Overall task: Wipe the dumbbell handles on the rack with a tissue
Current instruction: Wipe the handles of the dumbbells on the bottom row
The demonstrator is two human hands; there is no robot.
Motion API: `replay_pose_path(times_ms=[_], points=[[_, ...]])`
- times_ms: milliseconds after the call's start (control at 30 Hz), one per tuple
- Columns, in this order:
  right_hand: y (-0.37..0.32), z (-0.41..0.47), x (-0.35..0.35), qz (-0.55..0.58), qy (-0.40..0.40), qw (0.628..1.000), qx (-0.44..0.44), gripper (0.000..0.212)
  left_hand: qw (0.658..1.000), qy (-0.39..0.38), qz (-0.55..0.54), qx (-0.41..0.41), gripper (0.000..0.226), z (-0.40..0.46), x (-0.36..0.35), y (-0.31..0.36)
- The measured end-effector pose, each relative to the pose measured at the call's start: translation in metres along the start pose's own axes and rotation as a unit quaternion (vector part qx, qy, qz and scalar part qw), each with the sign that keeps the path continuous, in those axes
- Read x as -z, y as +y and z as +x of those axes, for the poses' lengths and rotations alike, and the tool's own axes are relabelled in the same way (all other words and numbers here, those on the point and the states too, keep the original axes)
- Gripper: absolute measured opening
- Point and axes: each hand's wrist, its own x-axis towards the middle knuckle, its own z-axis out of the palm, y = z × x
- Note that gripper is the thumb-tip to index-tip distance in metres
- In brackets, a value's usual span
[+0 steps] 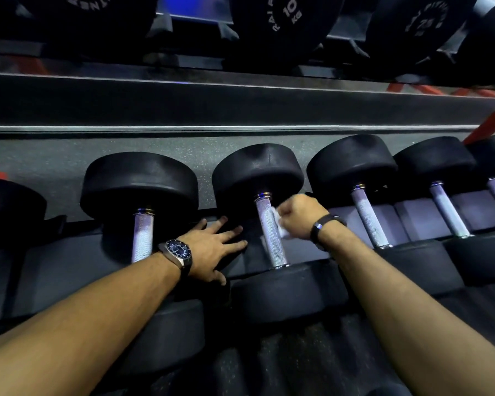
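Several black dumbbells with knurled silver handles lie side by side on the rack point(69, 270). My right hand point(297, 217) grips a crumpled white tissue point(280, 224) and holds it against the right side of the middle dumbbell's handle point(270, 238), near its upper half. My left hand point(215, 250) lies flat with fingers spread on the rack's dark cradle just left of that handle. Another handle point(142, 238) is to the left, and two more handles point(367, 215) point(447, 208) are to the right.
An upper shelf point(240, 104) runs across above the dumbbells, carrying larger dumbbell heads, one marked 10 kg point(286, 15). Orange frame struts point(492, 121) show at the right. The grey speckled floor point(55, 158) shows behind the rack.
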Motion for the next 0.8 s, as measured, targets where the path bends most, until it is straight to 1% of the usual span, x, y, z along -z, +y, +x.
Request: replay_pose_path(times_ms=[33, 67, 100, 133, 200, 267, 300, 333, 367, 400, 467, 533, 567, 600, 700, 733, 800], points=[[-0.004, 0.007, -0.002, 0.014, 0.042, 0.999, -0.004, 0.019, 1.000, 0.000, 0.000, 0.001, 0.096, 0.000, 0.000, 0.000], [-0.008, 0.011, -0.005, 0.015, 0.065, 0.998, -0.007, 0.021, 1.000, -0.001, -0.001, 0.001, 0.096, 0.000, 0.001, 0.000], [-0.011, 0.012, -0.008, 0.004, 0.068, 0.998, -0.009, 0.020, 1.000, -0.002, -0.002, 0.000, 0.095, 0.000, 0.001, 0.000], [-0.011, 0.009, -0.011, -0.017, 0.054, 0.998, -0.007, 0.018, 1.000, -0.002, -0.002, 0.000, 0.096, 0.000, 0.001, -0.001], [-0.007, -0.003, -0.011, -0.073, -0.020, 0.997, 0.009, 0.021, 1.000, -0.001, 0.001, -0.002, 0.097, 0.001, 0.000, -0.001], [0.004, -0.012, -0.007, -0.100, -0.126, 0.987, 0.027, 0.028, 1.000, -0.001, 0.001, -0.003, 0.098, 0.002, -0.001, -0.001], [0.012, -0.012, -0.005, -0.069, -0.171, 0.982, 0.026, 0.029, 1.000, -0.001, 0.000, -0.003, 0.098, 0.002, -0.001, -0.001], [0.021, -0.011, -0.004, 0.004, -0.200, 0.980, 0.017, 0.028, 1.000, 0.000, -0.001, -0.003, 0.098, 0.002, 0.000, -0.001], [0.027, -0.007, -0.005, 0.099, -0.206, 0.973, -0.005, 0.026, 1.000, 0.001, -0.003, -0.003, 0.098, 0.002, 0.000, -0.001], [0.032, -0.002, -0.009, 0.199, -0.197, 0.959, -0.035, 0.023, 1.000, 0.000, -0.005, -0.004, 0.098, 0.002, 0.000, -0.001], [0.029, 0.013, -0.017, 0.378, -0.173, 0.907, -0.072, 0.032, 1.000, 0.004, -0.008, -0.003, 0.098, 0.003, -0.001, -0.001], [0.021, 0.024, -0.028, 0.488, -0.168, 0.853, -0.078, 0.042, 1.000, 0.004, -0.010, -0.003, 0.098, 0.005, -0.002, -0.002], [0.019, 0.028, -0.032, 0.514, -0.176, 0.836, -0.080, 0.043, 1.000, 0.004, -0.010, -0.003, 0.099, 0.005, -0.002, -0.002], [0.020, 0.029, -0.034, 0.522, -0.190, 0.828, -0.079, 0.042, 1.000, 0.004, -0.010, -0.004, 0.099, 0.005, -0.001, -0.001], [0.035, 0.030, -0.030, 0.498, -0.246, 0.827, -0.084, 0.039, 1.000, 0.005, -0.014, -0.005, 0.100, 0.005, -0.001, -0.001], [0.038, 0.031, -0.027, 0.507, -0.244, 0.822, -0.088, 0.038, 1.000, 0.005, -0.013, -0.005, 0.100, 0.006, -0.002, -0.001], [0.035, 0.038, -0.024, 0.554, -0.213, 0.800, -0.090, 0.039, 1.000, 0.003, -0.016, -0.004, 0.100, 0.006, -0.002, -0.002]])
